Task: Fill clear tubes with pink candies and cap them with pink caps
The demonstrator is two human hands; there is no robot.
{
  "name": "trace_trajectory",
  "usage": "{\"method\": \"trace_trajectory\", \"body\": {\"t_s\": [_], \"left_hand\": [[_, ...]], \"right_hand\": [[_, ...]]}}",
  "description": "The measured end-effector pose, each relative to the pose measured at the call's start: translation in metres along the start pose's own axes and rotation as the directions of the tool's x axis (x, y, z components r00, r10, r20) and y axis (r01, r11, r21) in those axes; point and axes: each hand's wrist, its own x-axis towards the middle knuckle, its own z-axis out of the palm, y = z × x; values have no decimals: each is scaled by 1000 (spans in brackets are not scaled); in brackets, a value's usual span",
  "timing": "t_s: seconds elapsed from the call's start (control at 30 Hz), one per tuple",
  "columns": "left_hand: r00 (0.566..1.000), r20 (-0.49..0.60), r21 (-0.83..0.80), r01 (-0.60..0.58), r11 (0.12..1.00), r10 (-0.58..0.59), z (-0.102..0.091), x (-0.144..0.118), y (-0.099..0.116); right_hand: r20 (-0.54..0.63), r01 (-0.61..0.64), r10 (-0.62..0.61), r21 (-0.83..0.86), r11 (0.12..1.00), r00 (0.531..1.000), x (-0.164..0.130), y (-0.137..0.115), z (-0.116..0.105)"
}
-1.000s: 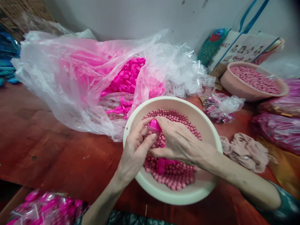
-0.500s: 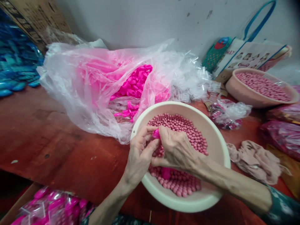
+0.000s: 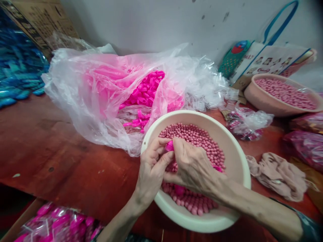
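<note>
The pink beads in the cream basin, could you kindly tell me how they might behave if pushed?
The pink beads look round and loose, so they would probably roll over one another. Each is small, so likely light. The raised wall of the cream basin should keep a gentle push from scattering them.

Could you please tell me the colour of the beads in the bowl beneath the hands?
The beads are dusty pink, best seen in the head view.
</note>
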Motion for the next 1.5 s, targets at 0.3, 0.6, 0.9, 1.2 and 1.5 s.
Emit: {"method": "trace_trajectory", "body": {"t_s": [0.3, 0.6, 0.9, 1.2, 1.5], "left_hand": [[994, -58, -82, 82, 993, -87, -2, 1, 0], [998, -56, -149, 16, 989, -25, 1, 4, -3], [999, 10, -168, 35, 985, -34, 0, 4, -1], [999, 10, -141, 45, 989, -44, -4, 3, -6], [759, -602, 213, -146, 966, 247, -83, -55, 13]], "right_hand": [[-37, 25, -33, -191, 981, 999, 1, -5, 9], [1, -68, 70, 221, 973, 998, 2, 1, 8], [110, -214, 185, 402, 890, 977, -6, 7, -4], [26, -44, 40, 155, 987, 999, -6, 1, 5], [142, 19, -66, 313, 950, 988, 15, 17, -24]]}}
